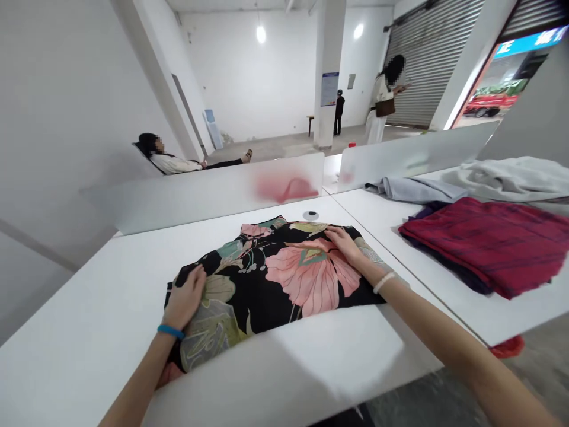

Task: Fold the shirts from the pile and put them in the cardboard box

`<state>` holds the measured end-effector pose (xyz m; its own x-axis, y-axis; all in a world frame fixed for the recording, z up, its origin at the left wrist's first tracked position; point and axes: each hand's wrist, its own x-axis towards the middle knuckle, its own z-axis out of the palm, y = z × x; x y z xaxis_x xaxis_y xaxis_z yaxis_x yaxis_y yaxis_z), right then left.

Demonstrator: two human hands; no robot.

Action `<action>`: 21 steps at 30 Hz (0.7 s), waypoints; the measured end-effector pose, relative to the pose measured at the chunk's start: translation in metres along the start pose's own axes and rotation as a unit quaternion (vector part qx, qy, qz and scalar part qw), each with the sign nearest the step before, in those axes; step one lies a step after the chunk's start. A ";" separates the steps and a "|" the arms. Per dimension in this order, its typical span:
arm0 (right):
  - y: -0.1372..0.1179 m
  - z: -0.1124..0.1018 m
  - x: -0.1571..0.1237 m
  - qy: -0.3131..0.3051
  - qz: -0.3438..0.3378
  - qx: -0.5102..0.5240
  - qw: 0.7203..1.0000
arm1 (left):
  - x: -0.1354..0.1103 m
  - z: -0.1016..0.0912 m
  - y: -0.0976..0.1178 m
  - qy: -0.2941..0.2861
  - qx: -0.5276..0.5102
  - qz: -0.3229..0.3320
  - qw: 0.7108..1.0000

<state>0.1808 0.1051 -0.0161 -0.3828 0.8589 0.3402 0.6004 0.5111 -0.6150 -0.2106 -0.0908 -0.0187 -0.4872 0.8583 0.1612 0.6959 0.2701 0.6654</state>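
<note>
My L hand (185, 298) lies spread flat, palm down; my R hand (344, 246) likewise, fingers slightly apart. Both press on black floral-print fabric garment (302, 274), folded, mid white tabletop (89, 308). Step appears to be smoothing; uneven near edge wants flattening.

The floral garment (267, 279) is a thin, smooth cloth with a printed surface and only a faint sheen. Beneath it, the bench (89, 320) has a smooth, matt white finish. Behind stands a frosted partition (208, 196), dull and translucent, though plastic or glass cannot be told. The folded red cloth (489, 243) looks matt and woven, the pale grey cloth (502, 181) soft and creased. The blue wristband (170, 331) looks like smooth rubber, the white bracelet (384, 282) like polished beads. Far off, the roller shutter (427, 65) is ribbed metal — grey, with a low shine.
</note>
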 end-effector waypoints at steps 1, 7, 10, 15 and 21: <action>0.005 0.008 0.000 -0.018 -0.002 -0.012 1.000 | -0.003 0.007 -0.008 -0.025 0.087 0.046 0.995; 0.006 0.030 -0.003 -0.112 -0.099 -0.266 0.952 | -0.007 0.016 -0.024 -0.035 0.373 0.098 0.922; -0.026 0.046 -0.007 -0.094 -0.158 -0.281 0.942 | -0.011 0.035 0.009 -0.019 0.363 0.152 0.919; -0.079 0.086 -0.023 -0.130 -0.286 -0.239 0.919 | -0.026 0.091 0.067 -0.085 0.305 0.281 0.906; -0.031 0.061 -0.027 -0.149 -0.227 -0.249 0.930 | -0.021 0.058 0.026 -0.111 0.331 0.195 0.917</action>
<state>0.1299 0.0645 -0.0493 -0.8087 0.5431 0.2260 0.5526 0.8331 -0.0249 -0.1515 -0.0765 -0.0472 -0.0649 0.9937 0.0914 0.9977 0.0662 -0.0113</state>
